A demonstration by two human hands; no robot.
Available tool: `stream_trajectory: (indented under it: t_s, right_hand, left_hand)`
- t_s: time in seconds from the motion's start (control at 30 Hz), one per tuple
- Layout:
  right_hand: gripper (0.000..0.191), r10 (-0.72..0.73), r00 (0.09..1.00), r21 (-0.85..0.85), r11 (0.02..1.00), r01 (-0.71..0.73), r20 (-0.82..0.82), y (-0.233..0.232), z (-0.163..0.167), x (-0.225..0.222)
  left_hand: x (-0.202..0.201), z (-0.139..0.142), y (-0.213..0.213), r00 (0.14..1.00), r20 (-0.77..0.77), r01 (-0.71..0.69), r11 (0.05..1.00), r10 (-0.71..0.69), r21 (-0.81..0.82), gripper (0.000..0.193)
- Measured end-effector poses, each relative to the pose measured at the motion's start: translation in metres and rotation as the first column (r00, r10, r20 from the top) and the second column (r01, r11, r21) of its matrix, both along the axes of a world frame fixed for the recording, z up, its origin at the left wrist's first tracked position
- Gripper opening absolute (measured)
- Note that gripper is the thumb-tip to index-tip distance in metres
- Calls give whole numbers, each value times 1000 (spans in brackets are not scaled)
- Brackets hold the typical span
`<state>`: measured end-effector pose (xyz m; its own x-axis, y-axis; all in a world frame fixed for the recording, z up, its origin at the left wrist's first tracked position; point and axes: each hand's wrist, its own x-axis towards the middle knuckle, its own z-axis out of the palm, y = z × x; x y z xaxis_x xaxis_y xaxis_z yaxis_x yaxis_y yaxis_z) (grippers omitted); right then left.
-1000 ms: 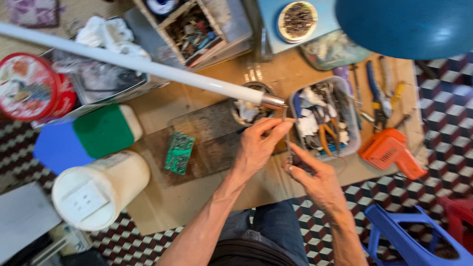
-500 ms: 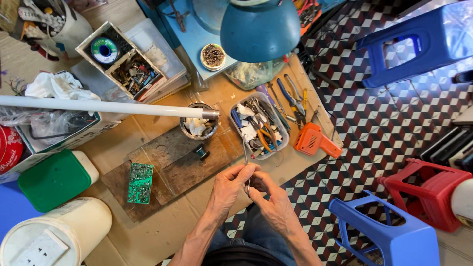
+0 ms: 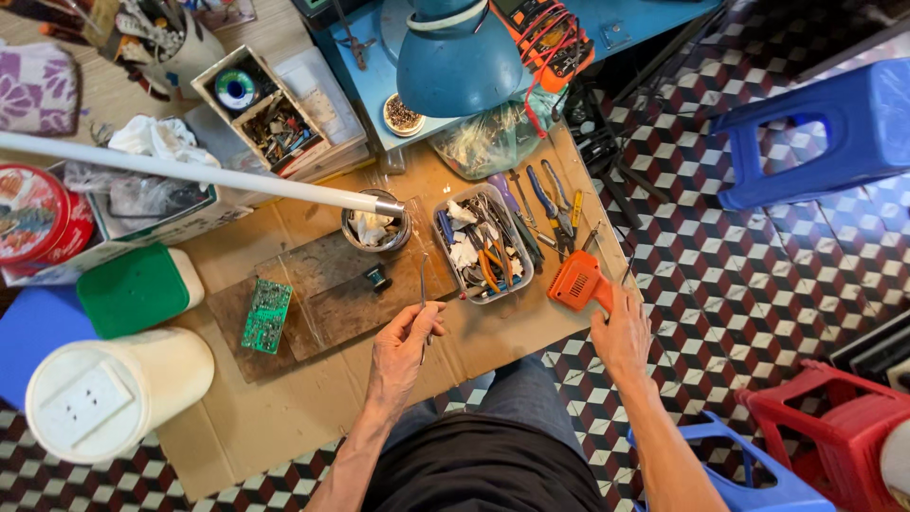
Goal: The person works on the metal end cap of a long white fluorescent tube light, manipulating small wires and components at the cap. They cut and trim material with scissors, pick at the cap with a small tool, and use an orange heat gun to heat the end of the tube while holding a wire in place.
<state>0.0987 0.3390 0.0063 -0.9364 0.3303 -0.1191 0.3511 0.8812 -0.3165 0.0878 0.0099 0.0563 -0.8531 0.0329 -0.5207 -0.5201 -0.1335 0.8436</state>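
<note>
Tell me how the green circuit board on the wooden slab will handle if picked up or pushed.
The green circuit board looks thin and flat, so probably stiff and light. Lying flat on the wooden slab, it should slide, not roll. Its small parts look fragile; gripping by the edges seems safer.

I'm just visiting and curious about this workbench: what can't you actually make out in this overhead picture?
- Head view: the tweezers' lower end is hidden inside the left hand.
- The right hand covers the orange tool's grip, so its hold is unclear.
- Parts on the green circuit board are too small to tell.
- The blue lamp shade hides the table beneath.
</note>
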Motion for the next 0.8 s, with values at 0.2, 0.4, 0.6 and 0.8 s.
stream_trajectory:
  t_s: [0.2, 0.4, 0.6, 0.8]
  right_hand:
    - [74, 212, 972, 159, 961, -225, 100, 52, -51, -36]
    - [60, 338, 928, 56, 935, -350, 158, 63, -39, -64]
    - [54, 364, 928, -222, 914, -339, 82, 78, 9, -82]
    - [46, 365, 863, -888, 165, -429, -349, 32, -3, -137]
  left_hand:
    - [18, -3, 62, 962, -30, -274, 960, 273, -59, 36]
    - [9, -10, 104, 854, -47, -520, 852, 518, -61, 39]
    - [-7, 0, 93, 771, -2, -636, 769, 637, 66, 42]
    - [-21, 14, 75, 766, -9, -643, 766, 643, 10, 40]
